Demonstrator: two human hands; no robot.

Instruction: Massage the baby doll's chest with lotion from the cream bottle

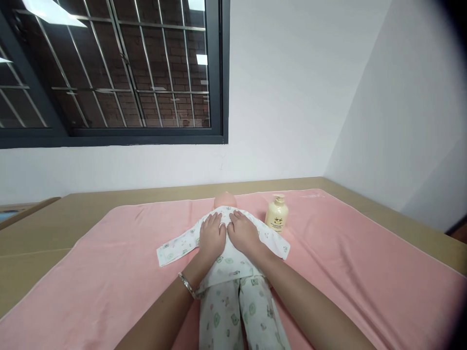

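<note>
A tan tabletop (91,214) carries a pink towel (346,272). In the towel's middle lies a baby doll (228,243) in printed white clothes. The left hand (212,236) and right hand (243,232) rest flat on the doll's chest, fingers released, grasping nothing. A cream pump bottle (277,213) stands just right of the doll's head.

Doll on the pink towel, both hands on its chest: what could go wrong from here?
1. The pump bottle stands upright close beside the doll; the right hand or a swung sleeve could tip it.
2. Both the left hand and the right lie flat on loose cloth, which may bunch or slide.
3. The pink towel could wrinkle under pressing.
</note>
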